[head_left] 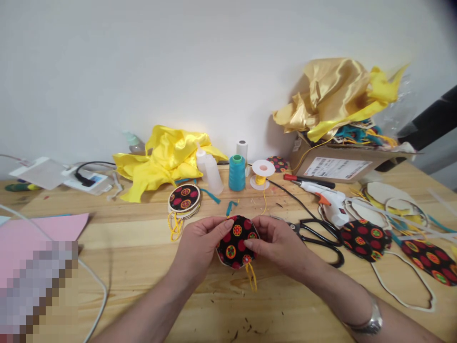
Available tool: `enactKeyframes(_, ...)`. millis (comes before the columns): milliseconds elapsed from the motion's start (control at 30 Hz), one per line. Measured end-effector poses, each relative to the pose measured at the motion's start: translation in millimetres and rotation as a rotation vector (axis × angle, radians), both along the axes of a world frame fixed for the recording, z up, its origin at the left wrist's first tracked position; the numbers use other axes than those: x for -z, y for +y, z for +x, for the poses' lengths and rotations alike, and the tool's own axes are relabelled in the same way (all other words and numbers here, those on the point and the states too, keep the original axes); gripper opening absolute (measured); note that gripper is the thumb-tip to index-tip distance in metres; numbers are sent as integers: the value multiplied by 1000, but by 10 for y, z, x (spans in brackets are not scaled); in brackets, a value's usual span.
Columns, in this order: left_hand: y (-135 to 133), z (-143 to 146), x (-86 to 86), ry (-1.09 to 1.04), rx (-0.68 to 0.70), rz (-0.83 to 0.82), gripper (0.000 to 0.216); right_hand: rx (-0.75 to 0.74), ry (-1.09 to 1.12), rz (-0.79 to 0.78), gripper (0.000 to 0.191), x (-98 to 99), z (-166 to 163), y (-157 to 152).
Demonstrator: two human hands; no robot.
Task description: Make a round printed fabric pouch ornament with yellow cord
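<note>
Between my two hands is a round disc covered in black patterned fabric [236, 241], with red dots and bright flower motifs. My left hand [204, 245] pinches its left edge, thumb on top. On the right edge, my right hand [277, 244] grips it with the thumb across the fabric. A loop of yellow cord [252, 277] hangs from the disc's lower edge. Black-handled scissors [321, 236] lie just right of my right hand. Behind my left hand rests a similar fabric-covered disc [184, 198] in a pale rim, with yellow cord.
A teal thread cone [237, 173], a yellow thread spool [262, 174] and a white squeeze bottle [211, 172] stand behind. At right lie a glue gun [333, 200], fabric pieces [366, 239] and a cardboard box [332, 162]. Yellow satin [160, 159] and pink paper [43, 238] are left.
</note>
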State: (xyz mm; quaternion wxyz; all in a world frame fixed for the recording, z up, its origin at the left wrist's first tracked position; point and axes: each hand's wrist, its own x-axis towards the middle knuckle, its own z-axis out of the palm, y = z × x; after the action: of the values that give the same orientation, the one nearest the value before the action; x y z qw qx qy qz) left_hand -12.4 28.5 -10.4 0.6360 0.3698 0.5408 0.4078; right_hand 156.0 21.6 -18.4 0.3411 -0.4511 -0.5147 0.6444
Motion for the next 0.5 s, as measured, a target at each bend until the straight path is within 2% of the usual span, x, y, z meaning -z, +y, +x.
enactKeyframes(100, -13, 9, -9, -1, 11, -6, 27, 0, -51, 19, 21, -35, 19, 12)
enactKeyframes(267, -46, 38, -37, 60, 58, -15, 23, 112, -144, 94, 28, -104, 31, 28)
enactKeyframes(500, -48, 68, -65, 83, 91, 2, 14, 159, -254, 133, 23, -93, 16, 27)
